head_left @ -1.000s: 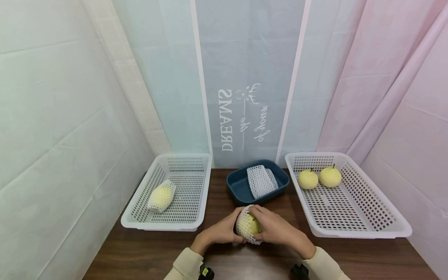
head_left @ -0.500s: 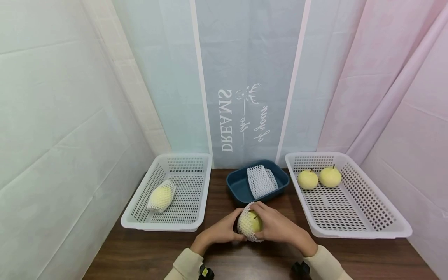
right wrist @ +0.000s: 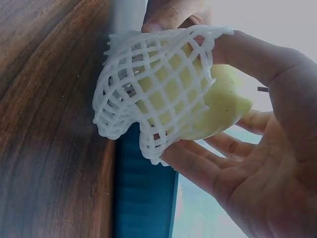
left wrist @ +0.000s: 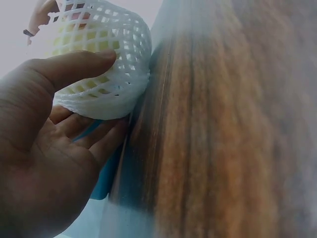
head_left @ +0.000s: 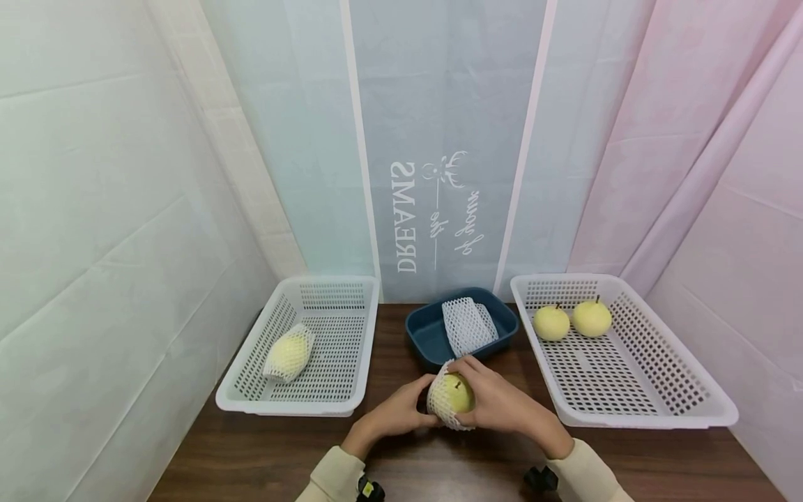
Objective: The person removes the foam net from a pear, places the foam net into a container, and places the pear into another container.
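Observation:
A pale yellow pear (head_left: 461, 394) with a short dark stem sits partly inside a white foam net sleeve (head_left: 440, 402) at the front middle of the table. My left hand (head_left: 398, 410) holds the netted side, its thumb lying over the mesh in the left wrist view. From the other side my right hand (head_left: 502, 399) grips the pear and the net's edge between thumb and fingers. In the right wrist view the net (right wrist: 163, 84) covers much of the pear (right wrist: 225, 106), while its stem end stays bare. The net's far end hangs loose and bunched there.
Behind the hands stands a dark blue tray (head_left: 426, 335) with folded foam nets (head_left: 467, 328). At left, a white basket (head_left: 295, 406) holds one netted pear (head_left: 290, 354). The right white basket (head_left: 640, 421) holds two bare pears (head_left: 552, 323). Curtains close off the back and sides.
The pear and net have shifted slightly up and to the right, the stem now facing more toward the camera. Both hands keep their hold; baskets and tray stay put.

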The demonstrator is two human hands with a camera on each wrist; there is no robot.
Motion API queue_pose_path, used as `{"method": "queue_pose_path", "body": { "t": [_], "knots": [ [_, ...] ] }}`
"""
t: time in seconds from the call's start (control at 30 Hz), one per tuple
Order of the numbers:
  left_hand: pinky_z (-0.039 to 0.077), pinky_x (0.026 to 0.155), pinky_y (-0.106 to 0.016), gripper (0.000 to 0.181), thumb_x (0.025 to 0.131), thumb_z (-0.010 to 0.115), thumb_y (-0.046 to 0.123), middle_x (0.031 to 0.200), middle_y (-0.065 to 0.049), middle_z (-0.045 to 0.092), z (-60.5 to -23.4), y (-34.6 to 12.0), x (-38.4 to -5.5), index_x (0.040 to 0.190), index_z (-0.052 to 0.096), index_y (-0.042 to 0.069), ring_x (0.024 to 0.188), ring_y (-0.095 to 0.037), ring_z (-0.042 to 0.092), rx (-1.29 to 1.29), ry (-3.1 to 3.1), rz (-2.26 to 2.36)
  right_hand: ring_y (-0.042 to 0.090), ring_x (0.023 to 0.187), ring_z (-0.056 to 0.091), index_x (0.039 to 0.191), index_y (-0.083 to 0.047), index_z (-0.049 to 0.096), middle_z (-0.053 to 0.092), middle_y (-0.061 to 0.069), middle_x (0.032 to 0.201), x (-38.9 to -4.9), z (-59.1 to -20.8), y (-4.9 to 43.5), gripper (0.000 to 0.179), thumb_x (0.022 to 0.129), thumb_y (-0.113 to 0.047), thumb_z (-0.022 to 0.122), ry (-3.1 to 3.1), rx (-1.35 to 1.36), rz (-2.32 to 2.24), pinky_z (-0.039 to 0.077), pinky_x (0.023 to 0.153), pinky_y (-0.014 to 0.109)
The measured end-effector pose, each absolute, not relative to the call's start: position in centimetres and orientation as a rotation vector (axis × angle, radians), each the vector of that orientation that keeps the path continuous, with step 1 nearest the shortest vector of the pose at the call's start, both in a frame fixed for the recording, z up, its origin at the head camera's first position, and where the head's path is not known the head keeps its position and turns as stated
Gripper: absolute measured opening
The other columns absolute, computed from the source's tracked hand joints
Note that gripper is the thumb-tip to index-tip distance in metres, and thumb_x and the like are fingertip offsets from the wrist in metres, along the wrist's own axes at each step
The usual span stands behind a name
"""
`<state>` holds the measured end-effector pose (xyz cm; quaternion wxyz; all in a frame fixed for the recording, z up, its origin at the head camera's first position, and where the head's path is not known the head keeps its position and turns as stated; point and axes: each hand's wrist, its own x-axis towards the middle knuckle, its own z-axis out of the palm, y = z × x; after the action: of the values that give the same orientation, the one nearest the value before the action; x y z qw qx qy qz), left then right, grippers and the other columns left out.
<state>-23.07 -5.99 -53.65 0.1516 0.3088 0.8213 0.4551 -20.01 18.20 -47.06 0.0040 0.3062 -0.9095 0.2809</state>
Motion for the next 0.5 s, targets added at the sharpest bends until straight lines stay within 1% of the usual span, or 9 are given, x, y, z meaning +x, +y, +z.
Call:
{"method": "queue_pose_path", "body": {
  "t": [0.17,0.33,0.4,0.5],
  "knots": [
    [0.048,0.113,-0.033,0.068,0.091,0.083,0.018,0.147,0.004,0.063,-53.69,-5.91,-23.13,0.152,0.054,0.021,0.133,-0.009,0.058,0.885,2.372,1.322,0.016,0.107,0.062,0.134,-0.011,0.060,0.056,0.003,0.130,-20.05,-46.79,18.26,0.069,0.075,-0.021,0.094,-2.838,0.944,0.870,0.057,0.083,0.031],
    [0.050,0.110,-0.032,0.060,0.095,0.079,0.017,0.148,0.001,0.064,-53.68,-5.91,-23.06,0.151,0.055,0.020,0.133,-0.011,0.060,0.878,2.369,1.374,0.015,0.107,0.062,0.134,-0.012,0.060,0.057,0.003,0.129,-20.23,-46.68,18.36,0.068,0.075,-0.021,0.094,-2.829,0.928,0.877,0.057,0.083,0.030],
    [0.050,0.108,-0.030,0.056,0.097,0.076,0.015,0.145,0.000,0.067,-53.66,-5.92,-23.02,0.148,0.056,0.020,0.130,-0.011,0.062,0.880,2.351,1.415,0.015,0.106,0.062,0.134,-0.012,0.060,0.057,0.003,0.128,-20.29,-46.59,18.42,0.068,0.075,-0.021,0.094,-2.825,0.917,0.877,0.057,0.082,0.030],
    [0.051,0.103,-0.027,0.048,0.098,0.075,0.013,0.137,-0.001,0.073,-53.63,-5.96,-23.00,0.142,0.057,0.018,0.123,-0.008,0.065,0.883,2.326,1.472,0.015,0.107,0.062,0.134,-0.012,0.060,0.058,0.003,0.129,-20.37,-46.44,18.54,0.069,0.075,-0.021,0.094,-2.813,0.894,0.863,0.057,0.082,0.031]
  ]
}}
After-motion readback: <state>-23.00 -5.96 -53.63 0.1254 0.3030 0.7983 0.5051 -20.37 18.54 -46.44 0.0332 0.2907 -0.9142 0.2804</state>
